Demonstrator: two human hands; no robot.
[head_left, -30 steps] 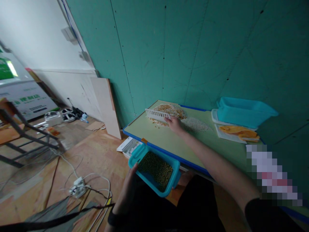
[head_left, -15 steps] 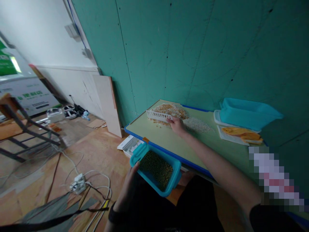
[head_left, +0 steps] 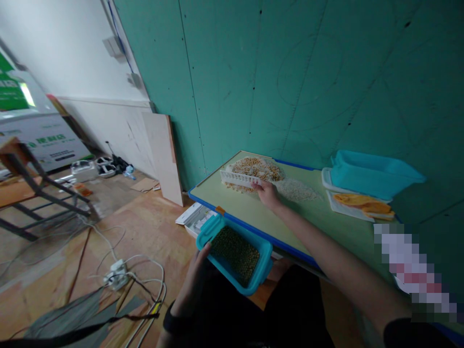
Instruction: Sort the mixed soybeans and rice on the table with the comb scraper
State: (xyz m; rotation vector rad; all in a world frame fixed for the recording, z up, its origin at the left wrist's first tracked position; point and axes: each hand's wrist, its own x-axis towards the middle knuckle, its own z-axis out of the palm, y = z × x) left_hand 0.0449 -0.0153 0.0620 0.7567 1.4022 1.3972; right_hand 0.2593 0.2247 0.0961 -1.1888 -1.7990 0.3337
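Note:
My right hand (head_left: pixel 267 193) grips one end of a white slotted plastic strip (head_left: pixel 237 179), standing on edge on the pale green tabletop (head_left: pixel 250 217). Behind the strip lies a heap of yellow beans (head_left: pixel 255 167) mixed with white grains, and a few beans lie in front of it. A patch of white grains (head_left: pixel 297 188) spreads right of the hand. Below the table's near edge, my left hand (head_left: pixel 200 263) is closed on the left side of a turquoise plastic bin (head_left: pixel 266 251). Dark green beans (head_left: pixel 234 249) cover the bin's floor, with lighter ones toward the right.
At the table's right stand another turquoise bin (head_left: pixel 373 174) and a white tray with a yellow cloth (head_left: pixel 362 203). A green wall (head_left: pixel 224 72) rises behind. On the floor at left are a power strip (head_left: pixel 118 273) with cables, a chair (head_left: pixel 32 183) and a leaning board (head_left: pixel 163 154).
The right hand and the white strip have shifted slightly down and toward me in view. The left hand and its bin stay nearly still.

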